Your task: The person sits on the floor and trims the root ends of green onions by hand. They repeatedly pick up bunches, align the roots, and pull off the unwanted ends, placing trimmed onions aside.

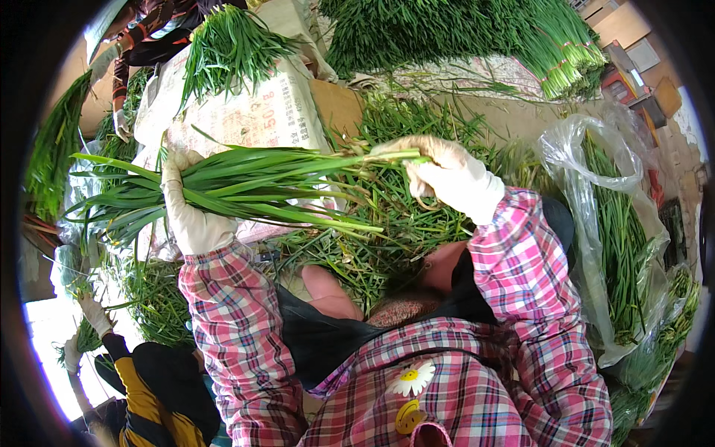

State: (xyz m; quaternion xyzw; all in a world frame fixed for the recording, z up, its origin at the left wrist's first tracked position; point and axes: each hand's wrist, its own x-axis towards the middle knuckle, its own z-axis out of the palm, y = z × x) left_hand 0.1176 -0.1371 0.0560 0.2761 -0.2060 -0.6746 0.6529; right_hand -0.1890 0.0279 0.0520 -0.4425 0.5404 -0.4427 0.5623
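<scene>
A loose bunch of garlic chives [261, 179] lies level across my front, its leafy tips to the left and pale stem ends to the right. My left hand [192, 212], in a whitish glove, is wrapped round the leafy part. Gloved as well, my right hand [450, 177] pinches a few chive stems near their cut ends, with the fingertips partly hidden. Some lower stems of the bunch stick out free between the two hands. Below them is a heap of loose leaves and trimmings [402, 216].
A printed white sack [257, 112] carries a pile of chives [231, 52] ahead on the left. Banded bundles [558, 63] lie at the far right. Beside my right arm stands a clear plastic bag [596, 171] with chives inside. Co-workers' gloved hands [95, 314] show at the left.
</scene>
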